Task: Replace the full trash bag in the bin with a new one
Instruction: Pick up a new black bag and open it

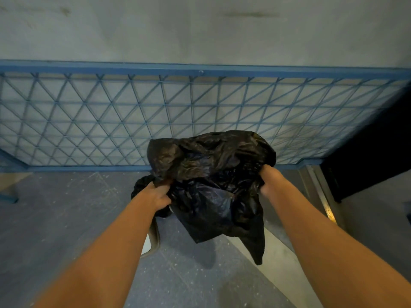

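Observation:
A crumpled black trash bag [211,174] hangs in the air in front of me, limp and loose, its lower corner dangling toward the floor. My left hand [159,193] grips its left edge and my right hand [268,180] grips its right edge, both fists closed on the plastic. Below my left forearm a pale bin [153,238] shows only as a sliver of rim and wall; the rest is hidden by my arm and the bag. A second bit of black plastic [141,185] bulges just left of my left hand.
A blue metal lattice frame [111,121] leans against the grey wall straight ahead. The floor [55,218] is grey and speckled. A dark doorway or panel [373,156] stands at the right, with a pale metal threshold strip [322,196] beside it.

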Available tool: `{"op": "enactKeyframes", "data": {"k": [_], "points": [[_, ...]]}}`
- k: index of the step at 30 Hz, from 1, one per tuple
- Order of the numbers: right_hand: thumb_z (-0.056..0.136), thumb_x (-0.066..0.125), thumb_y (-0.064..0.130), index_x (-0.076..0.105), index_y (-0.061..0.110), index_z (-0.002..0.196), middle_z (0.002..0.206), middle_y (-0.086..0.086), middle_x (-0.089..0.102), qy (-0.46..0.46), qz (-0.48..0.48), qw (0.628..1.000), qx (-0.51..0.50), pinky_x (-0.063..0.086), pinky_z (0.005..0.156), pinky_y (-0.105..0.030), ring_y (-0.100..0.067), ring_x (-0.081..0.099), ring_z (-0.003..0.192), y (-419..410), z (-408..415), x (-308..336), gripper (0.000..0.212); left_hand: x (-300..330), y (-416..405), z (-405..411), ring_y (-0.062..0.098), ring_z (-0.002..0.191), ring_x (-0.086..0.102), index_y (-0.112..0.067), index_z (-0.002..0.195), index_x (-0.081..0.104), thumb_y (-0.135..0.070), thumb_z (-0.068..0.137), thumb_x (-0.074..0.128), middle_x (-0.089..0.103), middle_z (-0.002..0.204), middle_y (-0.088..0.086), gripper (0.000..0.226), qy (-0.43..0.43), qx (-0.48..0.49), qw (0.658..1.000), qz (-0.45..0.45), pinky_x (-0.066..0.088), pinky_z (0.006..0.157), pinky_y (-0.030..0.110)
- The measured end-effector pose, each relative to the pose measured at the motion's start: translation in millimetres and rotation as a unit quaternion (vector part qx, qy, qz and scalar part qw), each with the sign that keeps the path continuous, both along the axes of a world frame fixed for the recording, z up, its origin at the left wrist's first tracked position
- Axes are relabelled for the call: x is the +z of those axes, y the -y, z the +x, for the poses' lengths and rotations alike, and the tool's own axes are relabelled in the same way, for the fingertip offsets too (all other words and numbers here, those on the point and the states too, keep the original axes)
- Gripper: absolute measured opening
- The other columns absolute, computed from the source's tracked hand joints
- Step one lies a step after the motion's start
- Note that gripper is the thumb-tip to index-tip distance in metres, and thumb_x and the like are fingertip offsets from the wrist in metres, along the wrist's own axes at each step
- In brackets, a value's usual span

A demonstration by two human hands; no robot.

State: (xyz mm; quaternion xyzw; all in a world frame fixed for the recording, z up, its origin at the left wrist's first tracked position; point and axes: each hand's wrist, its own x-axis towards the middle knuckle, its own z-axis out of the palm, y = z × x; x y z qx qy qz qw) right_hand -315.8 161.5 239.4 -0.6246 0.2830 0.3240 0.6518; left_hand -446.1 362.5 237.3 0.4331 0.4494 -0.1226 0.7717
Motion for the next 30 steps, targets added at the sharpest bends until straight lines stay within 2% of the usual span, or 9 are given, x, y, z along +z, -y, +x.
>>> {"op": "enactKeyframes", "data": {"k": [2,6,11,14,18,20,22,26,30], "points": [[0.095,0.048,0.021,0.061,0.007,0.101,0.095,-0.01,0.062,-0.022,0.007,0.995,0.092,0.046,0.061,-0.034,-0.025,0.056,0.078,-4,-9,7,0.02,4,3,6,0.019,0.085,0.056,-0.003,0.123,0.054,-0.015,0.101,0.036,0.045,0.137,0.002,0.031,0.024,0.083,0.996,-0.036,0.041,0.086,0.032],[0.079,0.074,0.024,0.059,0.008,0.111,0.1,-0.008,0.064,-0.023,-0.082,0.953,0.291,0.052,0.078,-0.035,-0.024,0.06,0.096,-13,-25,2,0.039,13,12,19,0.025,0.085,0.066,-0.008,0.086,0.07,-0.028,0.096,0.043,0.071,0.091,0.011,0.035,0.1,0.165,0.977,-0.087,0.052,0.073,0.036],[0.092,0.056,0.027,0.056,0.01,0.122,0.118,-0.009,0.061,-0.073,-0.013,0.943,0.325,0.048,0.083,-0.034,-0.023,0.056,0.105,-25,-33,5,0.034,15,34,25,0.022,0.072,0.069,-0.009,0.082,0.069,-0.016,0.091,0.054,0.073,0.083,0.009,0.019,0.066,-0.015,0.996,-0.055,0.055,0.071,0.032],[0.083,0.063,0.045,0.047,0.012,0.133,0.137,-0.009,0.051,-0.093,-0.086,0.91,0.396,0.044,0.096,-0.04,-0.028,0.05,0.12,-22,-29,3,0.062,14,33,24,0.024,0.074,0.061,-0.004,0.084,0.063,-0.005,0.089,0.051,0.067,0.079,0.011,0.013,0.033,-0.006,0.999,-0.004,0.051,0.067,0.034],[0.075,0.075,0.04,0.021,0.014,0.148,0.152,-0.012,0.018,0.205,-0.334,0.84,0.375,0.031,0.11,-0.041,-0.034,0.028,0.137,-20,-21,5,0.095,8,25,22,0.027,0.083,0.059,-0.005,0.091,0.06,-0.008,0.09,0.045,0.063,0.087,0.012,0.015,0.013,0.035,0.997,0.068,0.05,0.075,0.035],[0.072,0.079,0.023,0.006,0.021,0.15,0.153,-0.01,0.005,0.404,-0.288,0.821,0.283,0.033,0.108,-0.036,-0.029,0.023,0.139,-26,-22,11,0.108,10,23,22,0.026,0.108,0.057,-0.009,0.117,0.056,-0.025,0.092,0.051,0.06,0.116,0.008,0.031,-0.001,0.006,0.995,0.099,0.046,0.096,0.038],[0.071,0.078,0.013,0.002,0.025,0.15,0.154,-0.007,0.002,0.495,-0.233,0.775,0.315,0.034,0.105,-0.029,-0.023,0.021,0.14,-36,-23,14,0.111,22,26,22,0.025,0.109,0.056,-0.015,0.123,0.055,-0.033,0.092,0.052,0.061,0.113,0.006,0.036,0.013,-0.046,0.993,0.103,0.045,0.097,0.035],[0.084,0.063,0.007,0.017,0.019,0.15,0.146,-0.012,0.03,0.358,-0.198,0.791,0.456,0.036,0.103,-0.03,-0.026,0.038,0.131,-54,-14,2,0.082,46,28,27,0.016,0.062,0.061,-0.018,0.083,0.062,-0.029,0.093,0.049,0.063,0.075,0.003,0.021,0.053,-0.113,0.988,0.089,0.048,0.056,0.021],[0.096,0.043,0.011,0.049,-0.002,0.13,0.132,-0.023,0.051,0.207,-0.347,0.785,0.47,0.041,0.09,-0.035,-0.035,0.049,0.122,-49,-12,-12,0.037,52,9,32,0.011,0.043,0.062,-0.01,0.101,0.066,-0.028,0.098,0.035,0.069,0.09,0.003,0.036,0.123,0.032,0.99,0.065,0.046,0.039,0.013]]}}
